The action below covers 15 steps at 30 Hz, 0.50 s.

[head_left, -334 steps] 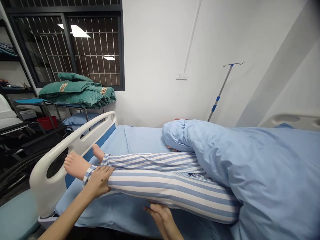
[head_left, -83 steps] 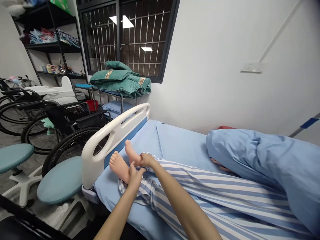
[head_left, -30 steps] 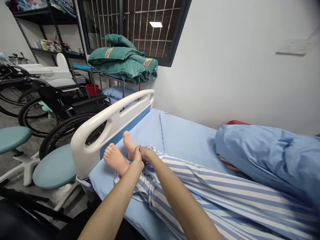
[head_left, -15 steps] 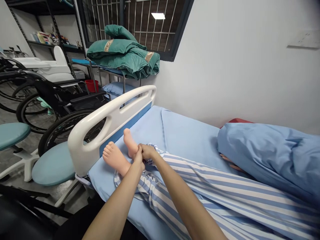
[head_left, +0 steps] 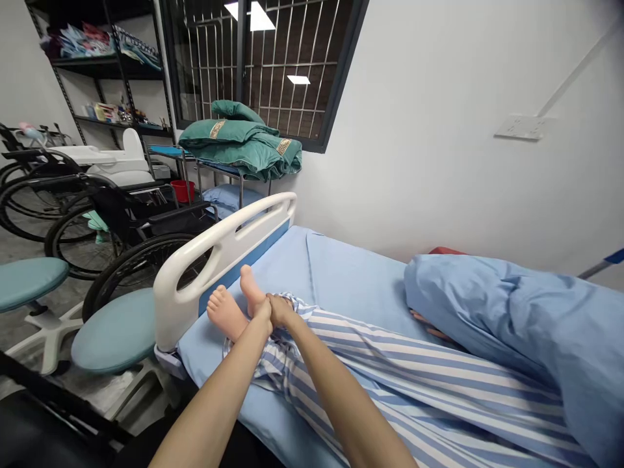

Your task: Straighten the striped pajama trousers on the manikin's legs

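On the bed lies a figure, perhaps a care manikin, in blue-and-white striped trousers with bare feet. My left hand is closed around the far ankle, just behind the far foot. Right beside it, my right hand grips the same ankle at the bunched trouser cuff. Both sets of fingers are largely hidden behind the wrists and the leg. The near foot rests toes up beside my left forearm, its trouser leg wrinkled.
A white footboard closes the bed's end. Beyond it stand a wheelchair and teal stools. Green folded quilts lie on a rack under the window. A blue quilt covers the figure's upper part, at right.
The view has tilted up and shifted, so the bed sits lower and more shelf and wall show. Both hands stay around the far ankle, which has hardly moved.
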### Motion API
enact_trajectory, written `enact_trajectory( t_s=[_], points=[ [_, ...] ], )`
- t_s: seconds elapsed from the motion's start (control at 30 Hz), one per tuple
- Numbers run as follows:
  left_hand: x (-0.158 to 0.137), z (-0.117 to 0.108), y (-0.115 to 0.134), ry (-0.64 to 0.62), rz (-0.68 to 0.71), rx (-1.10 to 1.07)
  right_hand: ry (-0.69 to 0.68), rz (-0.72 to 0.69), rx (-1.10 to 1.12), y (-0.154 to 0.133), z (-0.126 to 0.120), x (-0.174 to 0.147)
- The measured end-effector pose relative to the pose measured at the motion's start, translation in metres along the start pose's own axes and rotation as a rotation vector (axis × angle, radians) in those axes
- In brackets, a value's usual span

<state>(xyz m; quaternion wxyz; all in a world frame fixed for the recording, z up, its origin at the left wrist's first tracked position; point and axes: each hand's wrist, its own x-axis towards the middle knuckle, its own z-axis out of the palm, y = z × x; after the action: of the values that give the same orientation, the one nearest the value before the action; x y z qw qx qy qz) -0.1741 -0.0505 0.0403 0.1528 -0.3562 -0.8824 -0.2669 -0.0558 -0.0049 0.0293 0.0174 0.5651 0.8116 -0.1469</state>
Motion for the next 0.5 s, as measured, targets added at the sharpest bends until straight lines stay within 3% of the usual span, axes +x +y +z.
enact_trajectory(
  t_s=[0.13, 0.33, 0.5],
  points=[
    [0.001, 0.013, 0.000, 0.016, -0.002, 0.031, -0.148, -0.010, 0.006, 0.004, -0.007, 0.019],
    [0.004, 0.029, -0.002, -0.014, -0.008, 0.056, -0.305, 0.005, 0.017, 0.013, 0.004, 0.051],
    [0.003, 0.040, -0.003, -0.083, -0.099, -0.157, -0.400, -0.054, 0.097, 0.024, 0.011, 0.068]
  ],
)
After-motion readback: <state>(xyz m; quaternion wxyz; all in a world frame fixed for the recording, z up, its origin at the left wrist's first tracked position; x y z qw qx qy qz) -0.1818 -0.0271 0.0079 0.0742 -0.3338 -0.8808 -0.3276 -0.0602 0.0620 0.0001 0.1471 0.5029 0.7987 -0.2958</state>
